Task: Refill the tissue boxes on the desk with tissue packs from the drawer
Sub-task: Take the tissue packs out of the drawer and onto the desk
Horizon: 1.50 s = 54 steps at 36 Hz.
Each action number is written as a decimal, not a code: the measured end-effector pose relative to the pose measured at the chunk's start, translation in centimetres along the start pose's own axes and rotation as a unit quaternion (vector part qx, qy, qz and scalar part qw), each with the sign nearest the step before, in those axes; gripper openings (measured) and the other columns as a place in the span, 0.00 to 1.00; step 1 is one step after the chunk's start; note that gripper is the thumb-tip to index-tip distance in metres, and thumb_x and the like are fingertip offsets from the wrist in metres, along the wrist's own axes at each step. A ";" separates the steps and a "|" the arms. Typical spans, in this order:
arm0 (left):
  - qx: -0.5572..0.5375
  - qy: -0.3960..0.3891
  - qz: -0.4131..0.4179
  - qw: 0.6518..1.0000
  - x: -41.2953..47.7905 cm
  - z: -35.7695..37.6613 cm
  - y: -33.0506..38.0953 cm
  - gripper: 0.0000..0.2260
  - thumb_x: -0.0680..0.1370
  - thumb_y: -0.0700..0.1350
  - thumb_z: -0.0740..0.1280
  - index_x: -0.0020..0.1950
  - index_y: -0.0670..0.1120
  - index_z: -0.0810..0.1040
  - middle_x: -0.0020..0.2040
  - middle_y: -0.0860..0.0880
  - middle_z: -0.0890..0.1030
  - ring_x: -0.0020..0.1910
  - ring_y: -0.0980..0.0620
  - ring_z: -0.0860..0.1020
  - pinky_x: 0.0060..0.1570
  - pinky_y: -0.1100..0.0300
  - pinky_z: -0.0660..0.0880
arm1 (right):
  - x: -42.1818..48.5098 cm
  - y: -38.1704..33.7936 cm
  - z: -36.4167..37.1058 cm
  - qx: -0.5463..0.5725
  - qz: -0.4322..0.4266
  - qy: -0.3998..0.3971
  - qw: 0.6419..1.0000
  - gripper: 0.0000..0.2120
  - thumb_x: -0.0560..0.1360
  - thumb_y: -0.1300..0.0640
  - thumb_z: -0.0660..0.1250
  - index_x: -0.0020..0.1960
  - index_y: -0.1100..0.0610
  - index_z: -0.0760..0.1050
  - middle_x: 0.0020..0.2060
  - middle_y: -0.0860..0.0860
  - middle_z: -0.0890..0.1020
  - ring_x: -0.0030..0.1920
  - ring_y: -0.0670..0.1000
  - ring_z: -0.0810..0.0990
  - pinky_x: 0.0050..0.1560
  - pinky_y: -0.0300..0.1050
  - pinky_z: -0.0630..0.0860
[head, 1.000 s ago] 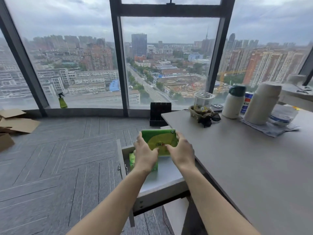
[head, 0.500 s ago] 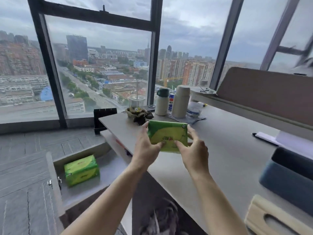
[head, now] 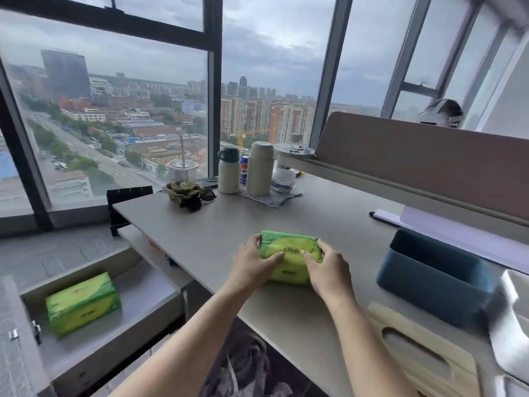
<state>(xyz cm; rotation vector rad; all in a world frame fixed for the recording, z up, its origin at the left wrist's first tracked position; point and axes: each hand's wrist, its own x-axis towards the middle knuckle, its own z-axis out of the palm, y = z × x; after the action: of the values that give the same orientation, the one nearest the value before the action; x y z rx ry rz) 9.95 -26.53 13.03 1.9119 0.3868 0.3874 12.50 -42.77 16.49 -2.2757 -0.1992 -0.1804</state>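
A green tissue pack (head: pixel 289 255) rests on the grey desk (head: pixel 234 224) near its front edge. My left hand (head: pixel 252 263) grips its left end and my right hand (head: pixel 326 270) grips its right end. A second green tissue pack (head: pixel 83 303) lies in the open drawer (head: pixel 137 319) at the lower left. To the right on the desk stands a dark blue tissue box (head: pixel 438 277) without its lid. A wooden lid with an oval slot (head: pixel 420 356) lies in front of it.
At the desk's far end stand two flasks (head: pixel 229 173), a soda can (head: pixel 244 170), a plastic cup (head: pixel 183 173) and a small bowl on a cloth. A brown partition (head: pixel 429 164) borders the desk on the right. Floor-to-ceiling windows lie beyond.
Both hands lifted the green pack out of the drawer, carried it right over the desk, and lowered it onto the desktop. The view swung right, bringing the blue box and wooden lid into sight.
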 end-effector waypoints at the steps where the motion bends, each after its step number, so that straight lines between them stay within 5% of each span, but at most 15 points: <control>1: -0.002 -0.002 0.001 1.000 -0.7 -0.4 0.9 0.40 0.61 0.63 0.73 0.69 0.49 0.69 0.61 0.46 0.78 0.60 0.47 0.78 0.62 0.47 0.74 | 0.0 -0.1 0.1 -0.013 -0.009 0.014 1.000 0.25 0.75 0.49 0.68 0.69 0.56 0.72 0.65 0.58 0.78 0.64 0.60 0.74 0.64 0.49 0.70; 5: 0.003 0.007 0.012 1.000 -2.0 -2.2 2.5 0.28 0.73 0.47 0.73 0.70 0.44 0.69 0.63 0.45 0.76 0.62 0.48 0.75 0.64 0.53 0.71 | -0.3 -1.6 0.6 -0.072 -0.051 0.089 0.992 0.19 0.73 0.50 0.69 0.63 0.50 0.76 0.65 0.51 0.76 0.63 0.58 0.72 0.61 0.52 0.67; 12: -0.025 0.128 0.061 0.990 -3.2 -9.1 1.7 0.16 0.75 0.47 0.69 0.63 0.53 0.76 0.54 0.55 0.82 0.50 0.55 0.80 0.52 0.58 0.78 | -1.7 -7.7 3.5 0.025 -0.201 0.103 0.974 0.15 0.72 0.55 0.69 0.58 0.47 0.77 0.59 0.47 0.78 0.61 0.52 0.73 0.56 0.46 0.62; 22: -0.034 0.308 0.008 0.951 -5.2 -19.0 -6.0 0.10 0.76 0.43 0.68 0.56 0.52 0.79 0.47 0.57 0.83 0.46 0.57 0.80 0.50 0.58 0.79 | -5.8 -15.9 14.3 0.181 -0.304 -0.057 0.934 0.14 0.73 0.59 0.69 0.58 0.50 0.77 0.53 0.44 0.77 0.58 0.45 0.73 0.61 0.40 0.70; 28: -0.040 0.351 -0.071 0.933 -5.5 -21.1 -12.4 0.14 0.76 0.40 0.67 0.60 0.53 0.76 0.55 0.56 0.80 0.51 0.56 0.77 0.48 0.65 0.71 | -7.4 -17.1 22.0 0.188 -0.314 -0.161 0.917 0.11 0.75 0.58 0.68 0.56 0.48 0.76 0.49 0.43 0.78 0.52 0.44 0.77 0.54 0.43 0.77; 35: -0.028 0.403 -0.167 0.900 -3.1 -23.1 -18.8 0.26 0.75 0.39 0.68 0.71 0.49 0.67 0.68 0.49 0.72 0.67 0.48 0.71 0.68 0.48 0.67 | -8.2 -16.5 30.3 0.176 -0.306 -0.282 0.892 0.13 0.75 0.60 0.69 0.56 0.47 0.76 0.48 0.40 0.79 0.49 0.40 0.77 0.49 0.31 0.73; 39: -0.002 0.421 -0.228 0.878 -1.0 -24.6 -21.2 0.31 0.74 0.39 0.69 0.74 0.46 0.62 0.72 0.44 0.69 0.71 0.42 0.66 0.72 0.47 0.61 | -7.4 -15.9 34.4 0.150 -0.248 -0.357 0.888 0.16 0.75 0.58 0.69 0.61 0.48 0.74 0.54 0.42 0.78 0.51 0.41 0.76 0.56 0.40 0.77; 42: 0.028 0.412 -0.275 0.868 0.1 -25.9 -22.9 0.34 0.74 0.39 0.69 0.76 0.45 0.58 0.76 0.43 0.63 0.75 0.43 0.59 0.75 0.49 0.54 | -6.5 -15.7 36.6 0.129 -0.210 -0.405 0.880 0.20 0.76 0.59 0.68 0.65 0.48 0.72 0.59 0.44 0.77 0.55 0.42 0.74 0.57 0.36 0.72; 48: 0.031 0.364 -0.371 0.853 1.1 -27.0 -25.5 0.41 0.72 0.35 0.69 0.78 0.45 0.49 0.79 0.42 0.53 0.77 0.42 0.53 0.75 0.52 0.51 | -5.1 -15.2 40.2 0.062 -0.161 -0.449 0.877 0.28 0.74 0.58 0.70 0.72 0.48 0.66 0.67 0.49 0.75 0.66 0.52 0.73 0.63 0.43 0.70; 54: 0.008 0.359 -0.392 0.847 1.9 -27.4 -26.4 0.46 0.69 0.37 0.75 0.78 0.43 0.49 0.74 0.39 0.62 0.73 0.41 0.63 0.71 0.54 0.59 | -5.1 -15.2 42.5 0.010 -0.156 -0.483 0.861 0.31 0.74 0.57 0.70 0.74 0.46 0.63 0.67 0.52 0.76 0.66 0.54 0.75 0.64 0.43 0.71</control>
<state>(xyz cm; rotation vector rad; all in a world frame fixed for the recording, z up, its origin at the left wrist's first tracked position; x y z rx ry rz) -2.64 6.25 -1.78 1.3899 1.6023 0.5241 7.16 -1.14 -0.98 -2.1014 -1.0790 0.8214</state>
